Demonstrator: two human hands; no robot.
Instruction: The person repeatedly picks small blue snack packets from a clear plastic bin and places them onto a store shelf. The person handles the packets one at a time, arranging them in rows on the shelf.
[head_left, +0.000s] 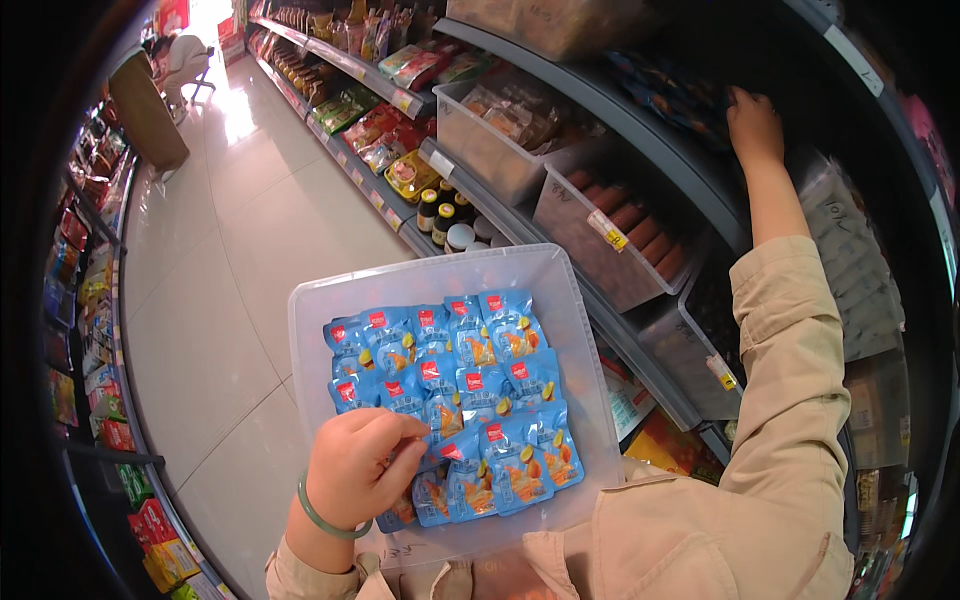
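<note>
A translucent plastic bin (577, 360) lies tilted before my body, with rows of small blue snack packets (517, 457) in it. My left hand (367, 465), a green bangle on its wrist, is over the packets at the bin's near left; its fingertips are pinched together at a blue packet, but whether they grip it is not clear. My right hand (754, 124) reaches far up to the right, into a dark shelf, at dark blue packets (667, 90) lying there. Its fingers are curled and partly in shadow, so their hold cannot be made out.
Shelving on the right holds a bin of reddish-brown packs (634, 225), another of bagged snacks (487, 142) and a bin of grey packets (847, 262). Dark-capped and yellow-capped jars (442, 217) stand lower. Left of the tiled aisle (247, 225) is another shelf; a person (184, 64) sits at the far end.
</note>
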